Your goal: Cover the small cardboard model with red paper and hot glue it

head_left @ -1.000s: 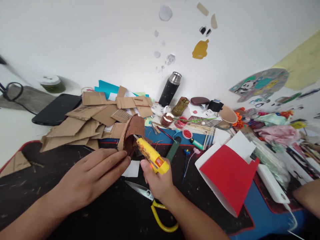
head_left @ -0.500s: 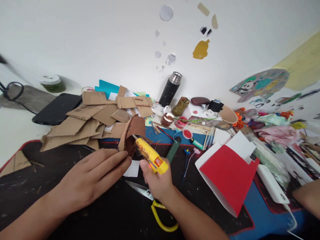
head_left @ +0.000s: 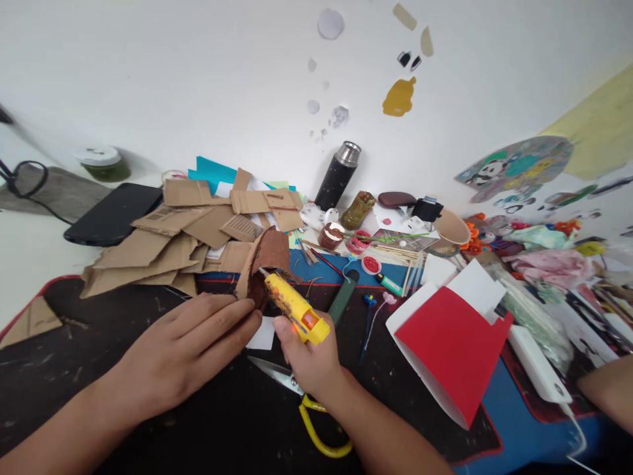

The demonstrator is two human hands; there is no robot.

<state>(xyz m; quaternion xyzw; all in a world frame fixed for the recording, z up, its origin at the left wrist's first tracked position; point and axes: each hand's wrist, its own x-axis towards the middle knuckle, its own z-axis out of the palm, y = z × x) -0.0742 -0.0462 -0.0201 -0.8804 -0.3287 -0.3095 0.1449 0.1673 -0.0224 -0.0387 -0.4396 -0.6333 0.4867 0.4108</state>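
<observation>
My left hand [head_left: 190, 346] is closed on the lower edge of a curved brown cardboard piece [head_left: 273, 251], its thumb hidden from view. The piece is tilted, with its hollow side facing me. In my right hand [head_left: 309, 353] is a yellow hot glue gun [head_left: 291, 303], stained brown along its barrel. Its nozzle reaches into the hollow of the cardboard piece; whether the tip touches the inside I cannot tell. Below my right wrist lie scissors [head_left: 321, 442] with yellow handles, blades pointing left. A small white paper [head_left: 261, 334] lies between my hands.
Cut cardboard sheets [head_left: 143, 247] are heaped at the back left beside a black tablet-like slab [head_left: 116, 214]. A black thermos [head_left: 339, 175] and small paint jars [head_left: 331, 235] stand behind. Folded red paper [head_left: 455, 349] lies right, near a white power strip [head_left: 539, 363]. Another person's arm [head_left: 608, 389] shows at the right edge.
The glue gun has shifted slightly left, its nozzle still inside the cardboard piece. The cardboard piece has moved up a little. My left hand keeps its hold.
</observation>
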